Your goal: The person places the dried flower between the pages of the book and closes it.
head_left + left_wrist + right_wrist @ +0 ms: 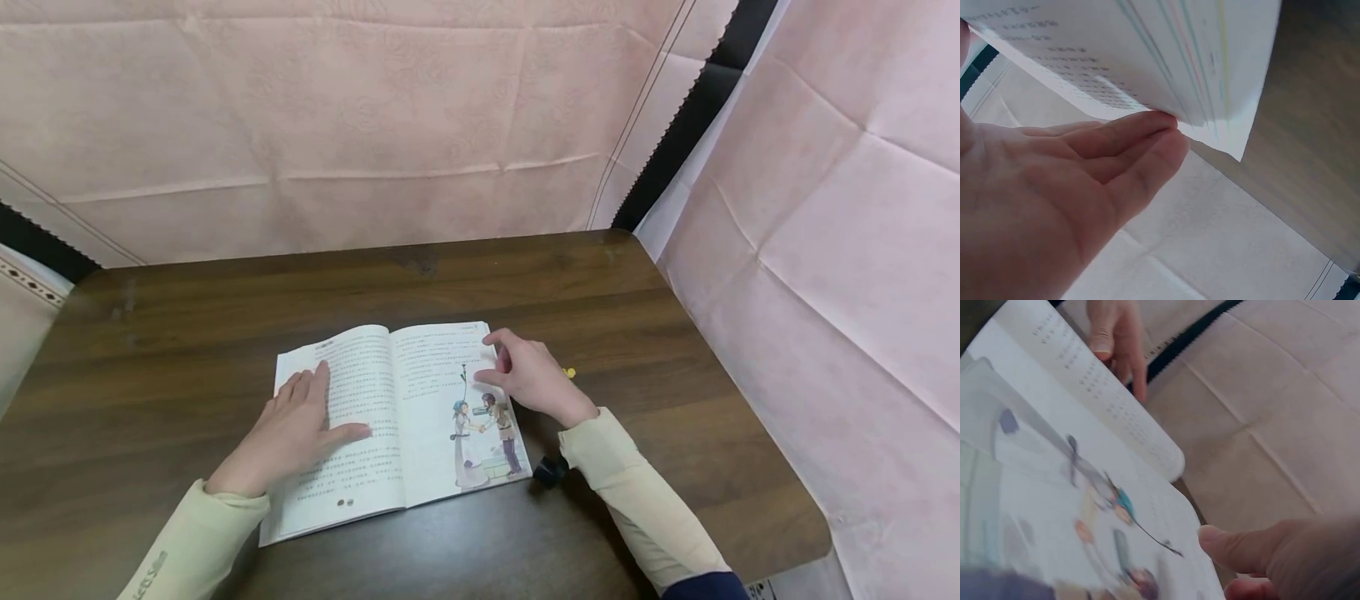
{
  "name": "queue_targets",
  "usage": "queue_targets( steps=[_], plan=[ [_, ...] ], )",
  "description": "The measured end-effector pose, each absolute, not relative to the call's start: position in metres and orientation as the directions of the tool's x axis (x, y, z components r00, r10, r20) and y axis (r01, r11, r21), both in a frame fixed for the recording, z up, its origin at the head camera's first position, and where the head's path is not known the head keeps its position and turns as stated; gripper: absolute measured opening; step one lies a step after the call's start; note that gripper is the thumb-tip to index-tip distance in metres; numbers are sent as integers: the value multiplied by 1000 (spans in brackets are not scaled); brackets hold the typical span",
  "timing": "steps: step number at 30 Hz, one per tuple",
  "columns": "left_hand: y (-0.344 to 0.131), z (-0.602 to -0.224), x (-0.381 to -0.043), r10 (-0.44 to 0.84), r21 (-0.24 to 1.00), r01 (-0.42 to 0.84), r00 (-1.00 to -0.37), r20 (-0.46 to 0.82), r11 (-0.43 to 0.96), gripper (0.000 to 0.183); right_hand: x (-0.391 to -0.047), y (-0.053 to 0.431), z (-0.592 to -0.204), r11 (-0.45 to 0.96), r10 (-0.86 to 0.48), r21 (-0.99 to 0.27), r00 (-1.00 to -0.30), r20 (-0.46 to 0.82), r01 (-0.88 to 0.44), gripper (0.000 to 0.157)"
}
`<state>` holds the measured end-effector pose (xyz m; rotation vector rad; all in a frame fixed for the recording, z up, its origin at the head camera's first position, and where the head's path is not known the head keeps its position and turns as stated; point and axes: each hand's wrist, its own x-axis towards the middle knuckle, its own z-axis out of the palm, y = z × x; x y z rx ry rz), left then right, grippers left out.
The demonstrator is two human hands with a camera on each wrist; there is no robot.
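An open book (405, 467) lies on the wooden table, with printed text on the left page and a coloured drawing of two figures on the right page. My left hand (288, 433) rests on the left page, fingers extended and thumb spread toward the middle. In the left wrist view, the fingertips of the left hand (1104, 162) touch the page near its edge. At the right page's outer edge is my right hand (528, 375), its thumb and index finger apart. In the right wrist view, the thumb (1235, 547) meets the page edge; the other fingers are mostly hidden.
A small black object (550, 472) sits by the book's lower right corner. Something small and yellow (570, 372) shows behind the right wrist. The brown table (187, 333) has pale pink sheeting (337, 108) beyond its far edge and along its right side.
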<state>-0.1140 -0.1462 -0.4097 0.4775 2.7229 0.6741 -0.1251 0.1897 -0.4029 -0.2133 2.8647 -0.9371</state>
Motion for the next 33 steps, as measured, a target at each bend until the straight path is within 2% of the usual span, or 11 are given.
queue_targets(
  steps=[18,27,33],
  plan=[
    [-143,-406,-116,386,521,220,-892,-234,825,119,-115,272,-383,751,-8,-660,-999,-40,20,53],
    [-143,-406,-115,400,523,242,-892,-212,817,115,-111,286,-387,769,9,-638,-998,-57,43,56],
    [-142,-401,-113,421,544,285,-896,-141,789,112,-108,289,-389,763,23,-644,-998,-64,58,56]
  ],
)
